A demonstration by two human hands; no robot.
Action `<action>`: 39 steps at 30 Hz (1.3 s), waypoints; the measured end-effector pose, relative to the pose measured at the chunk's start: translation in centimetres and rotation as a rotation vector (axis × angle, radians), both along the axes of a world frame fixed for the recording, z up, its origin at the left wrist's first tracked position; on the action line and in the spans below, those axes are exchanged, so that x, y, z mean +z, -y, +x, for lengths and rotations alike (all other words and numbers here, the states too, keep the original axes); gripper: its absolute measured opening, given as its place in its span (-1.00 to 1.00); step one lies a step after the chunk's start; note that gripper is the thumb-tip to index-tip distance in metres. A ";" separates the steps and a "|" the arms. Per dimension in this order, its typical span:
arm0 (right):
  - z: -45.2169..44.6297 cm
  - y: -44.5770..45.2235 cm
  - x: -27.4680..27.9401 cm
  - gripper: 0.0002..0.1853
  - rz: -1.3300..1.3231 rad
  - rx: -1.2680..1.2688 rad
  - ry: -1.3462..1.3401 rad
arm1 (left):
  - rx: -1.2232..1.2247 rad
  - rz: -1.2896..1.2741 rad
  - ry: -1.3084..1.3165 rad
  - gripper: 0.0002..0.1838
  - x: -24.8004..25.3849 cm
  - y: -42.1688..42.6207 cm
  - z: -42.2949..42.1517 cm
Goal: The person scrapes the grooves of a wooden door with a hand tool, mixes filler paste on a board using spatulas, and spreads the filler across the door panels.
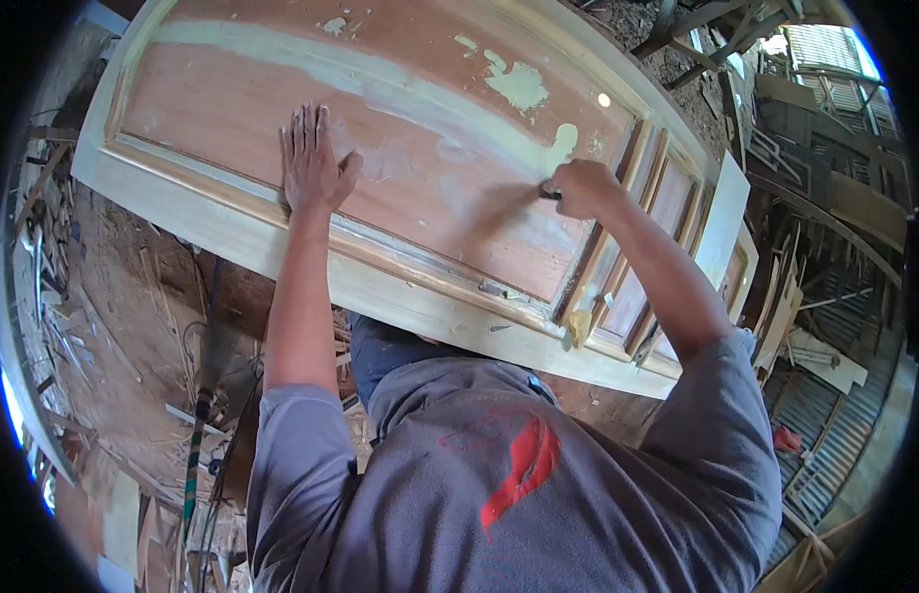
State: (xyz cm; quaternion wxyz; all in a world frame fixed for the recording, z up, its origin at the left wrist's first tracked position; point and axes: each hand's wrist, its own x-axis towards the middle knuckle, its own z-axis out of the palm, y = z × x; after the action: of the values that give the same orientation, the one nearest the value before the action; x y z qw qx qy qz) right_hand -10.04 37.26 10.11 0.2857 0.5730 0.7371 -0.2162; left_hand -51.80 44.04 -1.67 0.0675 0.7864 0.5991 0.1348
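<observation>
A large wooden panel (212, 104) with a raised frame lies in front of me, a pale band of filler (420, 104) curving across its reddish face. My left hand (316, 163) rests flat on the panel near its front moulding, fingers stretched and dusted white. Over the right part of the panel, my right hand (583, 188) is closed around the dark handle of what looks like a putty knife (549, 193); its blade does not show clearly. Just beyond that hand is a fresh-looking patch of filler (560, 143). A larger patch of filler (519, 86) lies further back.
Narrow framed sections (642, 257) adjoin the panel on the right. A yellowish lump (578, 326) sits on the front frame edge. Wood scraps litter the ground (114, 326) at left, with a hose or cable (195, 445). Timber pieces and corrugated sheets (825, 435) lie at right.
</observation>
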 end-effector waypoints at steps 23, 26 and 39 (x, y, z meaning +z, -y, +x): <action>5.3 4.2 1.1 -0.53 0.141 -0.335 -0.143 | -0.063 0.044 -0.037 0.04 -0.4 -0.2 0.0; 4.7 4.8 0.3 -0.47 0.114 -0.358 -0.112 | -0.077 0.043 -0.055 0.04 -0.6 -0.3 0.0; 9.2 22.8 4.3 -0.41 0.303 -1.241 -0.547 | -0.322 -0.350 -0.063 0.13 2.1 6.3 15.1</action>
State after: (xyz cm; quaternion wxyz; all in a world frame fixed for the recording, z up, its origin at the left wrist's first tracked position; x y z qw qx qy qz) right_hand -0.89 14.43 14.43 -0.1699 0.8471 0.3406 -0.3709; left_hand -36.74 37.71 0.39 0.2047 0.8518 0.4821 -0.0080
